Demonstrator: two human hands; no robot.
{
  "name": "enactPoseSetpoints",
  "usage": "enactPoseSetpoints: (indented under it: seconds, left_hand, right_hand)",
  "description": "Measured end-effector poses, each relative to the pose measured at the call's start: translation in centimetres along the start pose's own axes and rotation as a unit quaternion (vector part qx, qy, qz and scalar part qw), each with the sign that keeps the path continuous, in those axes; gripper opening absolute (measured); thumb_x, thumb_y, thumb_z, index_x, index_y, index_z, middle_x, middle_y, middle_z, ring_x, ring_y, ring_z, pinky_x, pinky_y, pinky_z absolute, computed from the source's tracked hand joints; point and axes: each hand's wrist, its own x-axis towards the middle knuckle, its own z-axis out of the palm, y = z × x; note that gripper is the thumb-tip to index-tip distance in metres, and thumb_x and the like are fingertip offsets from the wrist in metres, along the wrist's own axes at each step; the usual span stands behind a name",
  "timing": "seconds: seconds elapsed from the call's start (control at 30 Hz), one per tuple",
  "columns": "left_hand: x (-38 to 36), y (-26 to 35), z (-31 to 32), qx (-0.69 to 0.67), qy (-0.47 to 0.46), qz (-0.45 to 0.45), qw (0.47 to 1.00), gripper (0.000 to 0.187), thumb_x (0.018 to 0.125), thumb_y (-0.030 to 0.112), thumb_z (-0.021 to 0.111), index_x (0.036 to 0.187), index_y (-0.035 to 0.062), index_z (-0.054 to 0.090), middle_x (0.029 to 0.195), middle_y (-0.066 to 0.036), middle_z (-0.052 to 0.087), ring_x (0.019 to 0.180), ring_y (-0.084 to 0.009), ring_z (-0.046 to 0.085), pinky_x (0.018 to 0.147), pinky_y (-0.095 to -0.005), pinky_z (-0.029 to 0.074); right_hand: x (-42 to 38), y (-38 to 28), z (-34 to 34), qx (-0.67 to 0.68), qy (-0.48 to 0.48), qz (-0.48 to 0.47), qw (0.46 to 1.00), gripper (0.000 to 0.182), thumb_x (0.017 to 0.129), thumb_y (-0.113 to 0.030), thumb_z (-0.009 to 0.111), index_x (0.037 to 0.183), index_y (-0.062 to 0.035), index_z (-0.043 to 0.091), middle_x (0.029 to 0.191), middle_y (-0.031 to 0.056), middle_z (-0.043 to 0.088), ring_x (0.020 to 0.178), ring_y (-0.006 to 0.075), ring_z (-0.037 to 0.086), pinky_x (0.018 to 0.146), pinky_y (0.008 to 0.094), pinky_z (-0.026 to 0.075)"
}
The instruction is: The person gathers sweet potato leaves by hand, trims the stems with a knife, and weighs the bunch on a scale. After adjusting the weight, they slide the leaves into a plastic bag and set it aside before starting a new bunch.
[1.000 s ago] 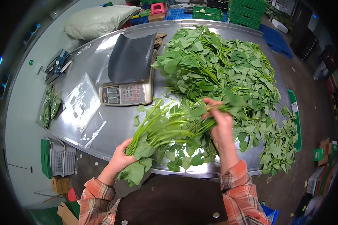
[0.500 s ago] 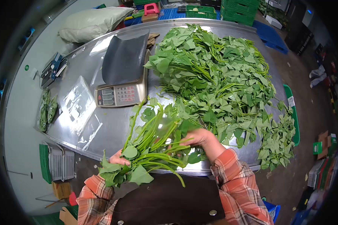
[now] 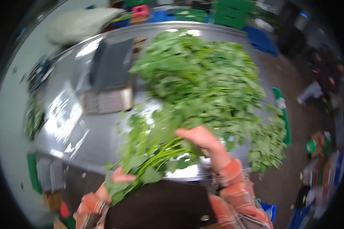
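A bunch of leafy green stems (image 3: pixel 160 152) lies across the near edge of the metal table. My left hand (image 3: pixel 120 179) is at its lower left end, fingers wrapped round leaves and stems. At the bunch's upper right, my right hand (image 3: pixel 198 137) closes over the stems, with some fingers hidden beneath them. Behind the bunch spreads a large pile of leafy greens (image 3: pixel 202 76), blurred by motion. To the left of the pile stands a scale (image 3: pixel 107 100) with a dark curved tray (image 3: pixel 112 63) on top.
Clear plastic bags (image 3: pixel 65 114) lie on the metal table (image 3: pixel 99 141) at the left. Packed greens (image 3: pixel 34 118) sit by its left edge. A white sack (image 3: pixel 78 24) and green crates (image 3: pixel 229 13) are behind the table. A green crate (image 3: pixel 282 114) stands at the right.
The whole view has shifted and blurred. The stems now lie lower and more evenly toward the right, and my right hand has come over the top of the bunch.
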Motion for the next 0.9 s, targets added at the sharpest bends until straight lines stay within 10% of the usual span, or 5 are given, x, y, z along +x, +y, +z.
enactPoseSetpoints:
  seconds: [0.2, 0.53, 0.73, 0.8, 0.9]
  left_hand:
    - [1.1, 4.6, 1.6, 0.046, 0.098, 0.044, 0.993, 0.064, 0.071, 0.000, 0.066, 0.130, 0.0015, 0.041, 0.109, -0.010, 0.060, 0.095, -0.0197, 0.059, 0.083, -0.0341, 0.047]
    - [3.1, 6.4, 2.7, 0.056, 0.100, 0.076, 0.990, 0.058, 0.071, 0.000, 0.064, 0.125, 0.0008, 0.045, 0.105, -0.009, 0.060, 0.092, -0.0180, 0.059, 0.080, -0.0318, 0.047]
    - [2.8, 6.1, 1.1, 0.013, 0.094, 0.099, 0.991, 0.054, 0.070, -0.001, 0.062, 0.122, 0.0005, 0.047, 0.102, -0.008, 0.060, 0.090, -0.0170, 0.058, 0.078, -0.0304, 0.047]
    - [2.0, 5.7, 0.3, -0.029, 0.084, 0.103, 0.991, 0.052, 0.070, -0.001, 0.062, 0.121, 0.0003, 0.048, 0.101, -0.008, 0.060, 0.089, -0.0166, 0.058, 0.078, -0.0300, 0.047]
    - [1.0, 5.0, -0.1, -0.101, 0.052, 0.113, 0.987, 0.051, 0.070, -0.001, 0.061, 0.119, 0.0002, 0.050, 0.100, -0.008, 0.060, 0.088, -0.0161, 0.058, 0.077, -0.0293, 0.047]
  right_hand:
    - [0.0, 0.5, -2.1, -0.396, -0.140, -0.032, 0.907, 0.061, 0.065, -0.050, 0.071, 0.083, 0.0083, 0.065, 0.077, 0.0226, 0.064, 0.068, 0.0321, 0.061, 0.064, 0.0407, 0.048]
    - [2.8, 5.3, -1.8, -0.127, -0.052, -0.149, 0.979, 0.029, 0.068, -0.024, 0.070, 0.085, -0.0005, 0.064, 0.068, 0.0089, 0.064, 0.057, 0.0175, 0.057, 0.057, 0.0345, 0.046]
    - [-1.9, 0.3, -2.5, -0.221, -0.083, 0.025, 0.971, 0.067, 0.070, -0.072, 0.056, 0.090, -0.0098, 0.072, 0.077, 0.0137, 0.065, 0.073, 0.0210, 0.058, 0.071, 0.0338, 0.045]
    - [-0.2, 1.8, -1.4, -0.219, -0.054, 0.052, 0.973, 0.043, 0.082, -0.059, 0.051, 0.103, -0.0258, 0.069, 0.087, 0.0145, 0.067, 0.077, 0.0187, 0.060, 0.072, 0.0314, 0.045]
    - [4.4, 7.8, 0.0, 0.168, -0.009, -0.007, 0.986, 0.028, 0.082, -0.014, 0.063, 0.101, 0.0066, 0.064, 0.101, 0.0111, 0.066, 0.089, 0.0184, 0.062, 0.083, 0.0296, 0.048]
